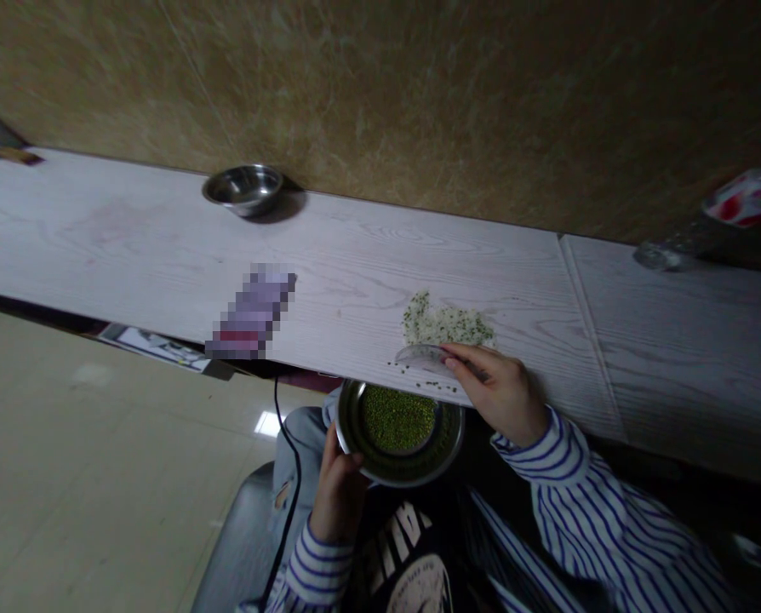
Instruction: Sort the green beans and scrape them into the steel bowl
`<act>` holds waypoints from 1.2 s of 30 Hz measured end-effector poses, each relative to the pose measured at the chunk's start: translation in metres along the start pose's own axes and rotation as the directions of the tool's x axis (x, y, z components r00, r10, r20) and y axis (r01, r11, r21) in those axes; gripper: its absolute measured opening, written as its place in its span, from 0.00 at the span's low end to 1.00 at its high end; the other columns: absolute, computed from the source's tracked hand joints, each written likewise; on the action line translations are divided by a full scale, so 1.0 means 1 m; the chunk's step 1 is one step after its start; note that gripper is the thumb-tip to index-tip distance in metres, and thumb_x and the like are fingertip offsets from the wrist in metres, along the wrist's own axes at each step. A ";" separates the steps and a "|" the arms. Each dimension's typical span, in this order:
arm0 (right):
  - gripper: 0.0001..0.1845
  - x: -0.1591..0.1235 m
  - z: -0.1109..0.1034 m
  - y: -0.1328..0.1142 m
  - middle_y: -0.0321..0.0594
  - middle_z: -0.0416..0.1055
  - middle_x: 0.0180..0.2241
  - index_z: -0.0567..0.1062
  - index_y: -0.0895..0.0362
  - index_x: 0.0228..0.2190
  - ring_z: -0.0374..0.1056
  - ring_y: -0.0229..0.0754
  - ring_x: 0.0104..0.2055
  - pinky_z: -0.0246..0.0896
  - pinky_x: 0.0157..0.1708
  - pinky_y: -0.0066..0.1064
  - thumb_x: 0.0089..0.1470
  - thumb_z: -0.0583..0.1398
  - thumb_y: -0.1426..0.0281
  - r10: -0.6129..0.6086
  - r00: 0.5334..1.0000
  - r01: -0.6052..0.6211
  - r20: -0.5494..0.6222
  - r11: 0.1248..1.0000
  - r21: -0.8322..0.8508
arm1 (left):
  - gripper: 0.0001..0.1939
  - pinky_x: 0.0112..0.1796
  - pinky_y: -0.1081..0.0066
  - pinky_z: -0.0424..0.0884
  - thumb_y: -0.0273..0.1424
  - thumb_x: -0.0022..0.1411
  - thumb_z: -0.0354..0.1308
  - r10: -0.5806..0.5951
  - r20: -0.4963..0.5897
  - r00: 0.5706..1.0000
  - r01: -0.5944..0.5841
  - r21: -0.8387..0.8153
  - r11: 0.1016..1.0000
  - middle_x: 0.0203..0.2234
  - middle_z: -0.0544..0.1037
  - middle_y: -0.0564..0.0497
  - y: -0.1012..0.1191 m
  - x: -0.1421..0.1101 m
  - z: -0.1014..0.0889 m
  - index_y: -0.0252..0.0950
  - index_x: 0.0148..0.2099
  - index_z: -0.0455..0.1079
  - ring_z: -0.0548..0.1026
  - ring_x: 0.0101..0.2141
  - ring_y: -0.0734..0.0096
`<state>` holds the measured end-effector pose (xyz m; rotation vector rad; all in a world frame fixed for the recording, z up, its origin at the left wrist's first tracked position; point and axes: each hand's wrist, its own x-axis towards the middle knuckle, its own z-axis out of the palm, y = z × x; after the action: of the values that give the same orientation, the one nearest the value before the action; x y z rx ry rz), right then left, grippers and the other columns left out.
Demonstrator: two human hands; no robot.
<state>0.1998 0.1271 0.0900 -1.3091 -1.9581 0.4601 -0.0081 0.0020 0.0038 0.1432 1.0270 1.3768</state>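
Observation:
My left hand (340,485) grips the left rim of a metal bowl (450,455), held just below the counter's front edge. Green mung beans (398,419) cover the bowl's bottom. Pinched between the thumb and fingers of my right hand (505,392) is a thin, clear curved piece (422,353), perhaps plastic. Its lower edge is at the counter, on the near side of a pile of white grains mixed with green beans (448,323). A few loose beans (437,386) lie between this piece and the bowl, along the counter's edge.
A second metal bowl (245,189) stands by the wall on the white wood-grain counter (355,255). A blurred-out phone-like object (253,313) lies near the front edge. At the right, a clear bottle (693,238) lies on its side. A black cable (297,468) hangs at my left.

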 end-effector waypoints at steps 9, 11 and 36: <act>0.12 0.021 0.014 -0.020 0.45 0.83 0.39 0.82 0.58 0.41 0.80 0.44 0.39 0.75 0.43 0.34 0.58 0.60 0.75 -0.084 0.996 0.085 0.033 0.996 -0.039 | 0.36 0.40 0.60 0.74 0.27 0.49 0.62 0.032 0.008 0.999 -0.032 0.001 1.000 0.45 0.77 0.48 0.010 -0.001 0.001 0.45 0.62 0.67 0.75 0.38 0.59; 0.12 0.027 0.020 -0.025 0.44 0.83 0.39 0.82 0.57 0.41 0.79 0.44 0.40 0.75 0.43 0.35 0.59 0.60 0.76 -0.108 0.992 0.111 0.063 0.992 -0.051 | 0.35 0.39 0.61 0.74 0.28 0.49 0.63 0.039 0.007 0.999 -0.039 0.007 0.999 0.46 0.77 0.47 0.011 -0.001 0.001 0.45 0.62 0.67 0.76 0.39 0.57; 0.11 0.017 0.013 -0.019 0.41 0.82 0.38 0.80 0.54 0.42 0.78 0.42 0.40 0.72 0.44 0.38 0.62 0.59 0.74 -0.235 0.936 0.236 0.262 0.971 0.029 | 0.35 0.38 0.60 0.75 0.26 0.50 0.61 -0.002 0.016 1.000 0.003 -0.030 1.000 0.40 0.78 0.49 0.009 0.000 0.003 0.46 0.61 0.66 0.74 0.34 0.61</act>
<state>0.1740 0.1359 0.1002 -1.0362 -2.3039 0.5349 -0.0128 0.0060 0.0116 0.1303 0.9928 1.3860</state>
